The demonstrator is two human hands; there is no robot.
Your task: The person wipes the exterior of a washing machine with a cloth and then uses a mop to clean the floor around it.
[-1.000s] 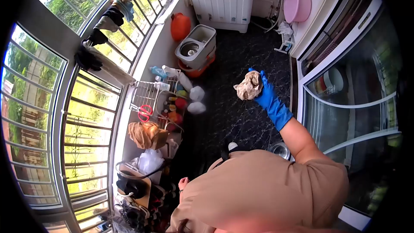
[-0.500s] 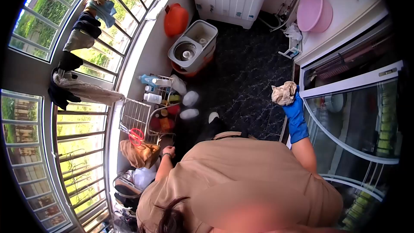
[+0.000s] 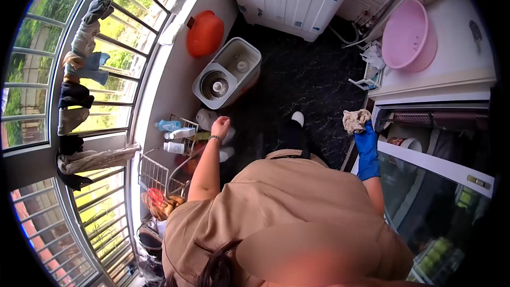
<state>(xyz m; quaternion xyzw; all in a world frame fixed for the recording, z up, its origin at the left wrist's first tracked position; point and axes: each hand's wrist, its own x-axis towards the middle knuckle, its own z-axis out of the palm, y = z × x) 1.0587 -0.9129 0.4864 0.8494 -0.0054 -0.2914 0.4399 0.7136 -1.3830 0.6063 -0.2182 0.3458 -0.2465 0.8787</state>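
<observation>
My right hand (image 3: 366, 138), in a blue rubber glove, grips a crumpled beige cloth (image 3: 356, 120) over the dark floor, beside the white-framed glass door (image 3: 441, 169). The gloved fingers are mostly hidden behind the cloth. My left hand (image 3: 220, 126) is bare, with a bracelet at the wrist. Its fingers look loosely curled, and nothing shows in them. Below and left of it stands a wire rack (image 3: 154, 169) with a blue bottle (image 3: 168, 126) and a white bottle (image 3: 173, 147). Beyond the hand is a mop bucket (image 3: 234, 58) with a metal spin basket (image 3: 217, 86).
An orange basin (image 3: 205, 34) leans against the left wall. A white washing machine (image 3: 289, 0) stands at the far end. On the right ledge sits a pink tub (image 3: 406, 40), near a small white rack (image 3: 366, 82). Socks (image 3: 76, 94) hang along the barred window.
My left hand has risen from beside the wire rack and swung forward towards the mop bucket. My right hand still grips the cloth. The view has shifted, and a foot has come forward.
</observation>
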